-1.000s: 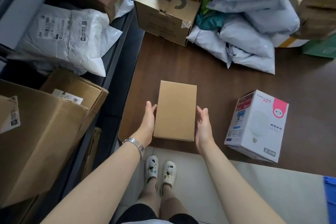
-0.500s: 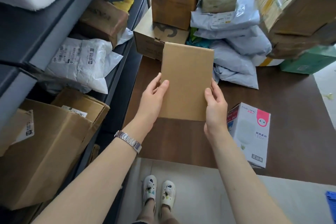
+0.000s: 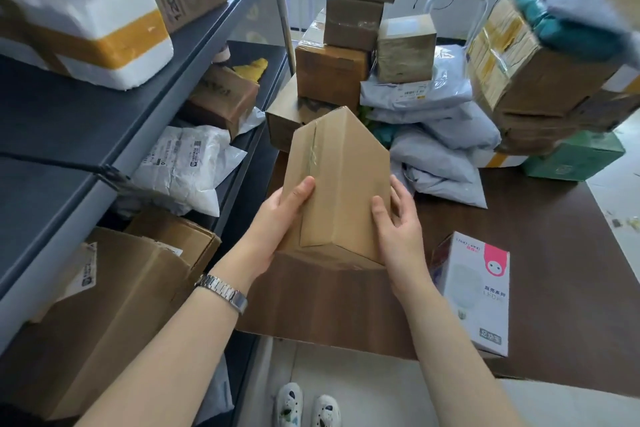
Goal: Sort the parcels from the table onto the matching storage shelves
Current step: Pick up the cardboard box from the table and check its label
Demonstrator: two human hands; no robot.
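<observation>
I hold a plain brown cardboard box (image 3: 341, 177) above the near left part of the dark brown table (image 3: 540, 253). The box is tilted, with a taped seam facing me on its left face. My left hand (image 3: 280, 218) grips its left side, thumb on the seam face. My right hand (image 3: 398, 222) holds the right side, fingers spread along the edge. Both hands are closed on the box. The dark metal storage shelves (image 3: 114, 135) stand to my left.
The shelves hold a white foam box (image 3: 86, 21), a white mailer bag (image 3: 187, 166) and large brown cartons (image 3: 114, 315). Stacked cartons (image 3: 332, 73), grey mailers (image 3: 436, 146) and a green box (image 3: 575, 156) fill the table's far side. A white LED-bulb box (image 3: 474, 291) lies near right.
Both hands have lifted the cardboard box off the table and turned it, so a taped side now faces me. My view has risen toward the shelves.
</observation>
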